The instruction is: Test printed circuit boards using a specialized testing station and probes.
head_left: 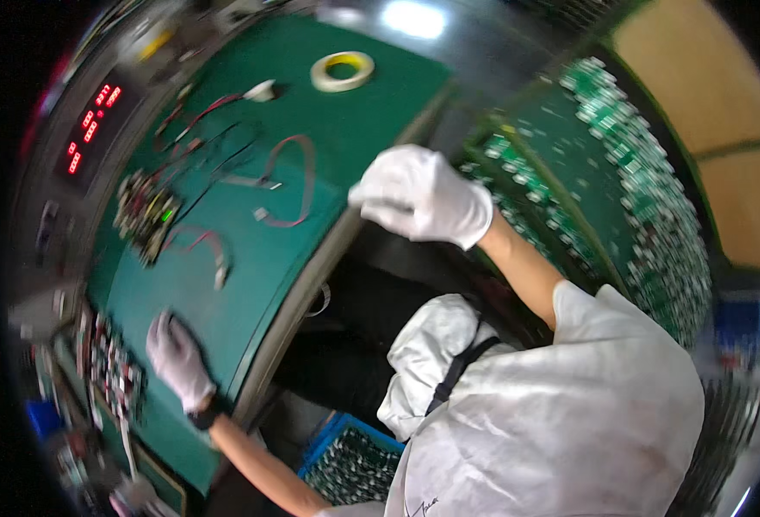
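Observation:
Both of my hands wear white gloves. My left hand [179,362] rests on the green work mat [199,302], its fingers stretched out and nothing visible in them. Just beyond its side lies a cluster of small circuit boards [113,366]. Over the bench's edge, my right hand [423,194] is raised with fingers curled toward the thumb. Whatever it may hold is hidden and blurred. Farther up the mat sits a circuit board assembly [147,215] with a lit green spot and cables running from it. A flat ribbon cable [311,181] curves across the mat nearby.
A roll of tape [342,71] lies at the mat's far end. Red digits glow on a display panel [96,129] at left. To the right, a large green tray [569,159] carries many small boards. A blue bin [332,435] of boards stands below the bench edge.

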{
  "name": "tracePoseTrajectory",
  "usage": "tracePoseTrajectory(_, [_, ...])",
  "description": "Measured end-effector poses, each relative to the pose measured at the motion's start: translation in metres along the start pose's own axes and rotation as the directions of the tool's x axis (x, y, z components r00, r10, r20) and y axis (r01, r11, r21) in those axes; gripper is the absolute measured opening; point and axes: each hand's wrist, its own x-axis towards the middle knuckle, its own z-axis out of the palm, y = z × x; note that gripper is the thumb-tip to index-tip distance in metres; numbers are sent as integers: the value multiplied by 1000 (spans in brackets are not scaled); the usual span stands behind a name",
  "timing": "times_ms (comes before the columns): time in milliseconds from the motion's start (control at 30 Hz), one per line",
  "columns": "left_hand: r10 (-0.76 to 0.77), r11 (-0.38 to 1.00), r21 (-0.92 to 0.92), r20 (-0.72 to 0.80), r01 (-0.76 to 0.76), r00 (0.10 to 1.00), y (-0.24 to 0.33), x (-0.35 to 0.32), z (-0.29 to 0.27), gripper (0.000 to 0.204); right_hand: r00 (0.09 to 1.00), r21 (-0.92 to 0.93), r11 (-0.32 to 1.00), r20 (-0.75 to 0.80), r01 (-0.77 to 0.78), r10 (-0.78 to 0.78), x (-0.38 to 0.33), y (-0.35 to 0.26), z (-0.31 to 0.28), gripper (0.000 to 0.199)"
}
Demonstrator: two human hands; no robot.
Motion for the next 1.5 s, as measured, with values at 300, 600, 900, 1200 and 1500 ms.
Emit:
tracePoseTrajectory(300, [-52,969,-243,-39,41,998,114,-53,108,26,662,-903,170,-151,-394,734,-40,158,-312,53])
tracePoseTrajectory(600, [-71,961,-270,-13,65,997,126,-49,104,27,441,-915,-179,-336,-361,832,-121,292,-435,71])
tracePoseTrajectory(900, [-25,960,-280,-57,8,998,111,-55,101,26,698,-956,-169,-290,-239,654,-117,260,-401,49])
tracePoseTrajectory(1200, [-51,970,-233,63,64,997,120,-39,84,25,857,-998,-57,-23,8,514,-135,238,-396,54])
tracePoseTrajectory(1500, [-140,856,-516,-204,15,969,275,-15,21,24,861,-997,60,-19,-58,508,-120,216,-423,41])
